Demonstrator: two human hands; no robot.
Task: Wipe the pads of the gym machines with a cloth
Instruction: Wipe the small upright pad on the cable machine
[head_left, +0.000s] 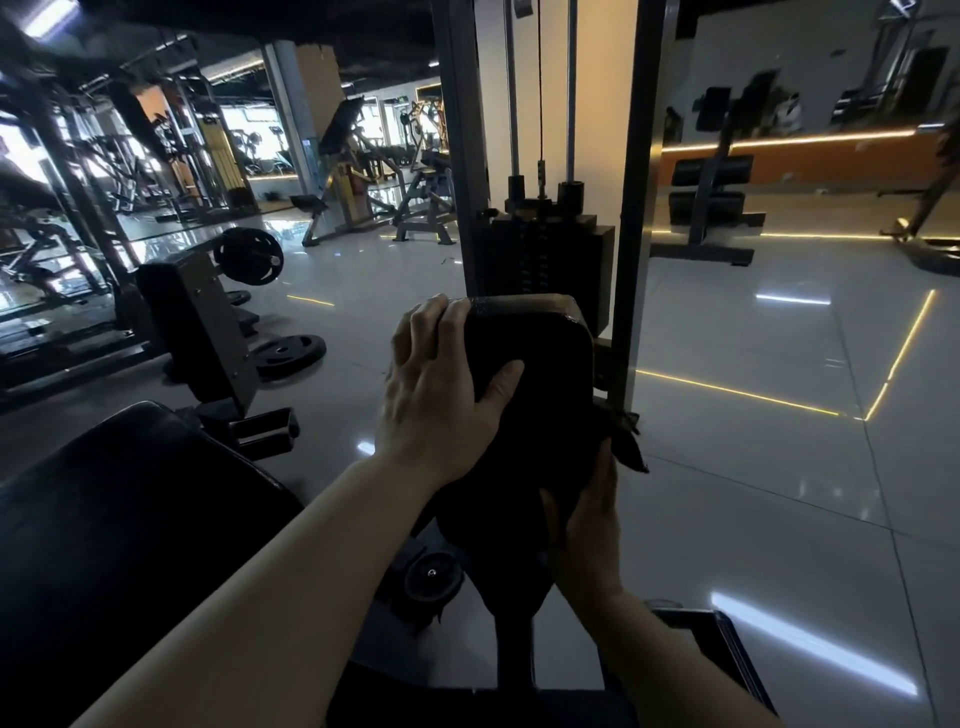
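Under the left hand (441, 395) sits a black pad (535, 374) on a gym machine, tilted away from the person. That hand grips the pad's upper left edge, its fingers (431, 322) curled over the top corner and the thumb pressed flat on the pad's face. Lower down and to the right of it, the right hand (589, 525) is closed on a dark cloth (626, 441), pressing it against the pad's right side; a corner of the cloth sticks out above the fingers. Just beyond the left hand's fingertips stands the weight stack (540, 249) between two upright posts. Well to the left of the left forearm lies a second dark pad (124, 509), and past it weight plates (285, 351) rest on the glossy floor (753, 467).
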